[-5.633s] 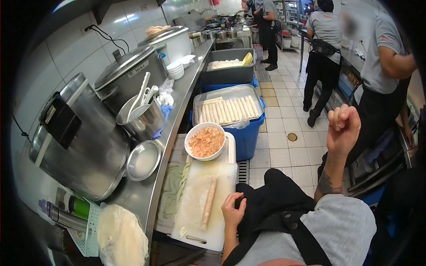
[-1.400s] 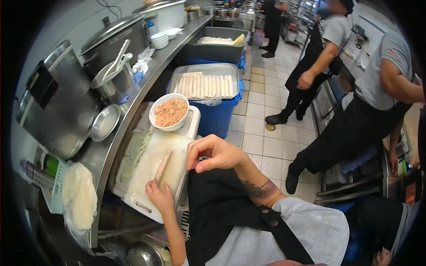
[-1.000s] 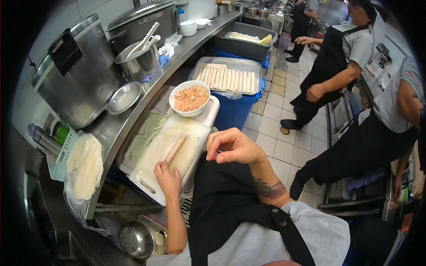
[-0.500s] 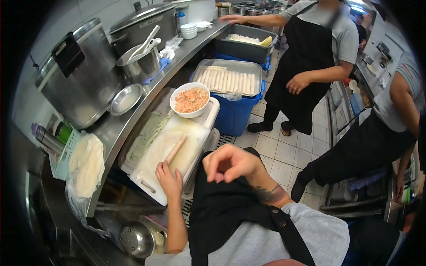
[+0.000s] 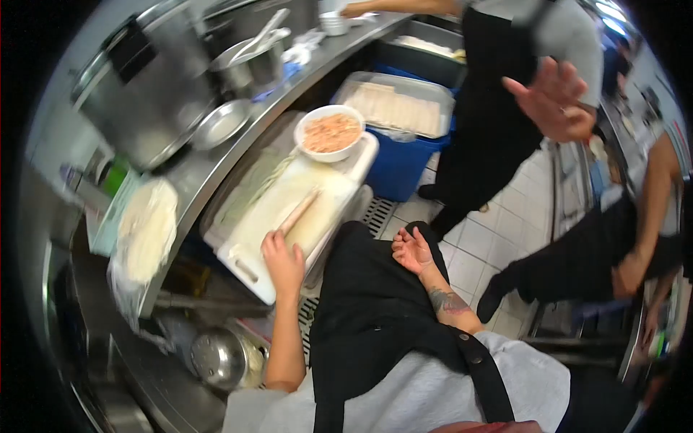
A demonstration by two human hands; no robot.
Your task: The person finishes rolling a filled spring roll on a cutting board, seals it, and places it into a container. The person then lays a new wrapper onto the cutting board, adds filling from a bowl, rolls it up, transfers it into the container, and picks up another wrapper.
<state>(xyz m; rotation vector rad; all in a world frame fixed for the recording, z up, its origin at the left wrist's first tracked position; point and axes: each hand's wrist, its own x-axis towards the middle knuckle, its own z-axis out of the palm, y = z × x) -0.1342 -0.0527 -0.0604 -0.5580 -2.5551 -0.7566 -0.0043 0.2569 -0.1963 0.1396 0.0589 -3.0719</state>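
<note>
A long, thin filled roll [image 5: 299,210] in pale wrapper lies on the white cutting board [image 5: 249,242]. At its near end rests my left hand [image 5: 284,258], fingers stretched out and thumb apart, touching the roll's end or the board beside it. My right hand [image 5: 413,250] is over my lap, palm up, fingers loosely curled and apart, holding nothing. Beyond the roll, a white bowl [image 5: 328,154] of orange-pink shredded filling stands at the board's far end. Pale wrapper sheets [image 5: 317,180] appear to lie under the roll.
A clear tray of finished rolls [image 5: 393,108] sits on a blue bin [image 5: 397,169]. Left is a steel counter [image 5: 191,206] with pots and a bagged stack of wrappers [image 5: 146,227]. A co-worker's raised hand [image 5: 556,101] is ahead; another person [image 5: 599,245] stands right.
My right hand has lowered from in front of me to my lap, its curled fingers opening. The co-worker ahead has raised a hand, palm out. The view has shifted; my left hand stays by the roll.
</note>
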